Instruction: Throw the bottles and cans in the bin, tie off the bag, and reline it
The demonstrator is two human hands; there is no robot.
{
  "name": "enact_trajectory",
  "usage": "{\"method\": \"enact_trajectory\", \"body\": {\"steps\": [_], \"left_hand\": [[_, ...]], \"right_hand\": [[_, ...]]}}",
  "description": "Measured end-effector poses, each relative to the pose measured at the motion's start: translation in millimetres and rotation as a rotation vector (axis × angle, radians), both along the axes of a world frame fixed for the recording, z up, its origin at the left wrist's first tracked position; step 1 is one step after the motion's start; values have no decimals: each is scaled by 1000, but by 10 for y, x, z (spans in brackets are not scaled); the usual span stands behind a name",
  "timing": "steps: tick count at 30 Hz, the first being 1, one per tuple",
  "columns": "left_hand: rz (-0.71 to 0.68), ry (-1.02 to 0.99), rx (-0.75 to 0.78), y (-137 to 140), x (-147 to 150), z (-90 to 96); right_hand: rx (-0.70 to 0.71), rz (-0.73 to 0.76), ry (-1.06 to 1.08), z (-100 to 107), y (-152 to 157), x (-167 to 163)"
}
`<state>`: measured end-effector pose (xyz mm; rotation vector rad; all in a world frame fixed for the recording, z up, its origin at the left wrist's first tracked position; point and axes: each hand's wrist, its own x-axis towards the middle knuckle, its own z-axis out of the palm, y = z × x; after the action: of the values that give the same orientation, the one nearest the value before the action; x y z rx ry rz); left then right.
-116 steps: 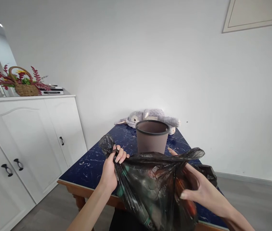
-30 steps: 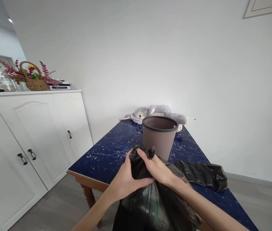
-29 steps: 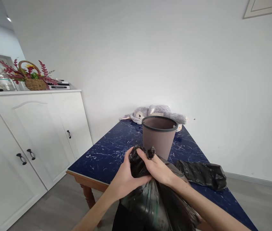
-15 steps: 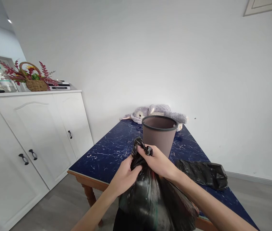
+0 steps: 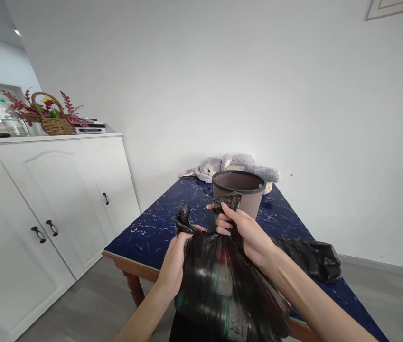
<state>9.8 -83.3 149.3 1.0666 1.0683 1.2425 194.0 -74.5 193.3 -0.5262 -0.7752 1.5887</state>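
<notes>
A full black garbage bag (image 5: 219,285) hangs in front of me at the table's near edge, its thin plastic stretched over the contents. My left hand (image 5: 177,254) is closed on one twisted end of its neck, which sticks up above the thumb. The other gathered end is gripped by my right hand (image 5: 242,228), fingers curled round it. Between both hands the neck is pulled taut. Just behind them a brown trash can (image 5: 238,197) with a dark rim stands upright on the table.
A folded black plastic bag (image 5: 311,259) lies on the right of the blue marbled table (image 5: 151,232). A grey plush rabbit (image 5: 215,166) rests at the back by the wall. White cabinets (image 5: 62,190) stand left, with a flower basket (image 5: 57,126) on top.
My hands were close together at the bag's neck; now they are farther apart, each with an end of it. The left moved left, the right slightly right.
</notes>
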Motion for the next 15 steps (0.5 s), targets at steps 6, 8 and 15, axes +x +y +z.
{"method": "enact_trajectory", "body": {"steps": [6,8,15], "left_hand": [[-164,-365,93,20,11,47],[-222,-449,108,22,33,66],[-182,-453,100,-10,174,103]], "right_hand": [[-40,112,206,-180,55,-1],[-66,93,175,-222,56,-34],[-98,12,-34,-132,-100,-214]]}}
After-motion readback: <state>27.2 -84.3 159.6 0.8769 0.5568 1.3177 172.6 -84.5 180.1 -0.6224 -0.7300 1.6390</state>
